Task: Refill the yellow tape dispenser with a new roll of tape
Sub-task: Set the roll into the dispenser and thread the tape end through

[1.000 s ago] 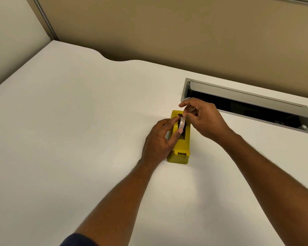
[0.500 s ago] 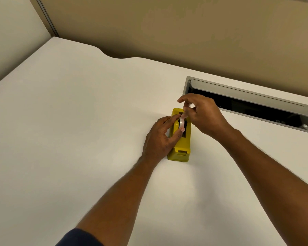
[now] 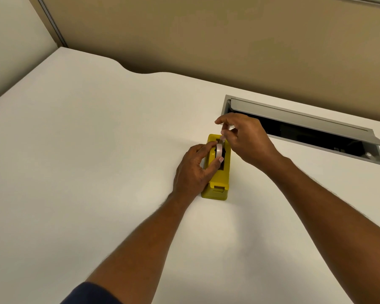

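Note:
The yellow tape dispenser (image 3: 218,178) lies lengthwise on the white desk (image 3: 86,161), near its middle. A whitish tape roll (image 3: 219,150) stands on edge in the dispenser's slot. My left hand (image 3: 194,172) grips the dispenser's left side, its thumb pressed against the roll. Above the dispenser's far end, my right hand (image 3: 246,139) pinches the loose tape end (image 3: 223,138), which runs from the roll up to the fingers. The far tip of the dispenser is hidden by my right hand.
An open cable hatch (image 3: 303,130) with a raised grey metal lid is recessed in the desk just right of my right hand. A tan partition wall (image 3: 206,36) runs behind the desk's curved back edge.
My right hand has lifted slightly up and away from the roll, drawing the tape end out. My left hand stays on the dispenser and roll.

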Demonstrator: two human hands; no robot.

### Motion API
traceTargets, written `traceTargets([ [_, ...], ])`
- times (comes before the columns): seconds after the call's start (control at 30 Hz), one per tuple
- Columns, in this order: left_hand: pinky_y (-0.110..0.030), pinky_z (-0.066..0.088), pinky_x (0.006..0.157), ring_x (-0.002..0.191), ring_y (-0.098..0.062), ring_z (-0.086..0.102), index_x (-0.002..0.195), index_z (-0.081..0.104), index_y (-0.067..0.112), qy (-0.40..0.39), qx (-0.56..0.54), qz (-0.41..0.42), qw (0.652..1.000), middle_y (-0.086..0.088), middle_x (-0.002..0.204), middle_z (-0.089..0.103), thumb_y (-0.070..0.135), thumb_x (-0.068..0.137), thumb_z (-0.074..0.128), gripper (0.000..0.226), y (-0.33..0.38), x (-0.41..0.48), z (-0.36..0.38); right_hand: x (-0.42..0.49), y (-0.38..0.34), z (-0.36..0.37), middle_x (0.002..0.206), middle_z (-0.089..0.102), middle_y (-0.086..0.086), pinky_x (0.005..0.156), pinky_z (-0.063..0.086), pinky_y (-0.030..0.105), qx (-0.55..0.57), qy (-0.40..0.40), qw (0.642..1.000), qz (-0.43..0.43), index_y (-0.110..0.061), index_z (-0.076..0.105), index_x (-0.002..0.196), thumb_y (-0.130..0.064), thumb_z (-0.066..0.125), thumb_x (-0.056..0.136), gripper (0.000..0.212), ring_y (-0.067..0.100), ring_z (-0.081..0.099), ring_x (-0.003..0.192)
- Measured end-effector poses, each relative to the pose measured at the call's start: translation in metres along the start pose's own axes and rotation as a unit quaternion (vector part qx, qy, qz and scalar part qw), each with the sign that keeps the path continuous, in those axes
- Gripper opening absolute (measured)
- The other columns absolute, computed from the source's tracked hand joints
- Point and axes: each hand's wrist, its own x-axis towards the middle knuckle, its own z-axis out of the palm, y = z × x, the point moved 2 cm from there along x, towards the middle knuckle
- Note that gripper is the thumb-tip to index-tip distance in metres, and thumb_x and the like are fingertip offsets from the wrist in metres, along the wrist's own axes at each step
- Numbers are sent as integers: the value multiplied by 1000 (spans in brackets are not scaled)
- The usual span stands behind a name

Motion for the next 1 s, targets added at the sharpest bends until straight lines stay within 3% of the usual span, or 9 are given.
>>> traceTargets([
  [0.37,-30,46,94,118,-14,51,135,46,38,-10,23,-1,1000,4,132,53,67,85,44,58,0,0,0,1,0,-5,99,71,2,68,43,13,-29,49,998,-20,-21,65,109,-14,65,87,23,6,57,79],
  [0.57,-38,49,95,118,-16,51,135,46,38,-11,24,5,1000,3,131,53,64,86,45,55,2,-1,-2,-7,-8,-16,95,71,-1,67,40,5,-35,3,999,-33,-20,67,107,-12,65,86,22,6,62,79],
  [0.77,-32,48,93,117,-15,51,135,43,41,-14,25,21,999,3,131,53,69,84,45,59,2,-2,-3,-24,-18,-22,105,69,4,66,33,6,-94,-32,993,-63,-13,68,107,-11,60,89,20,7,53,83],
  [1.0,-33,50,90,112,-11,52,131,43,43,-8,17,20,1000,8,124,54,75,84,38,57,4,-2,-3,-42,-24,-18,112,68,5,81,50,31,-116,-18,992,-38,-17,62,117,-17,57,91,26,24,63,97],
])
